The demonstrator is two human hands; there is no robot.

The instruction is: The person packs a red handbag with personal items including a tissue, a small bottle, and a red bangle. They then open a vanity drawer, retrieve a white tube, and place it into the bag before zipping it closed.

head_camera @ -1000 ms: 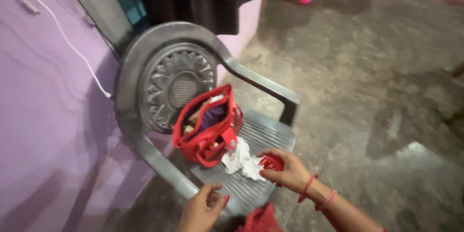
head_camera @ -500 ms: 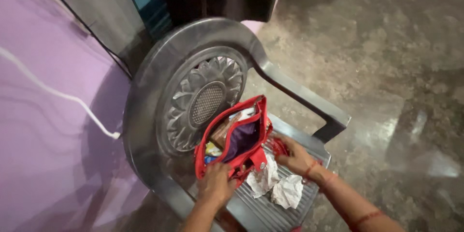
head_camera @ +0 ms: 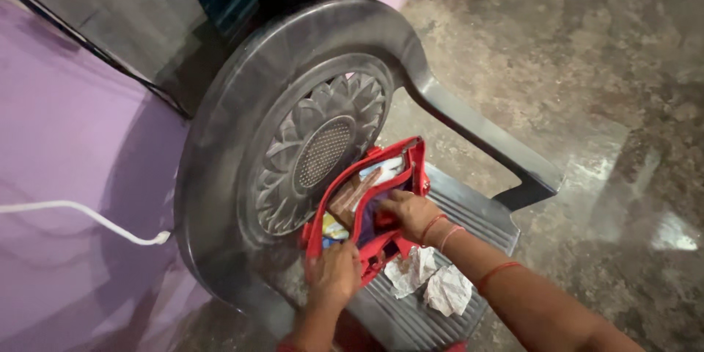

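Red handbag (head_camera: 367, 205): open at the top, standing on the slatted seat of a grey plastic chair (head_camera: 242, 110) and leaning against its round, flower-patterned backrest; paper and small packets show inside, along with a purple lining. Left hand (head_camera: 334, 275): at the near rim of the bag, fingers curled down over the red edge and gripping it. Right hand (head_camera: 411, 213): reaching in from the right, fingers dipped into the bag's mouth and partly hidden there; whether it has hold of anything inside cannot be told. Red bangles sit on the right wrist. Crumpled white paper (head_camera: 431, 282): two wads on the seat, just right of the bag and under the right forearm. Purple wall (head_camera: 66, 154): to the left of the chair, with a white cable (head_camera: 88, 214) running across it to a plug near the chair's back. Floor (head_camera: 587, 66): mottled grey stone, to the far right.
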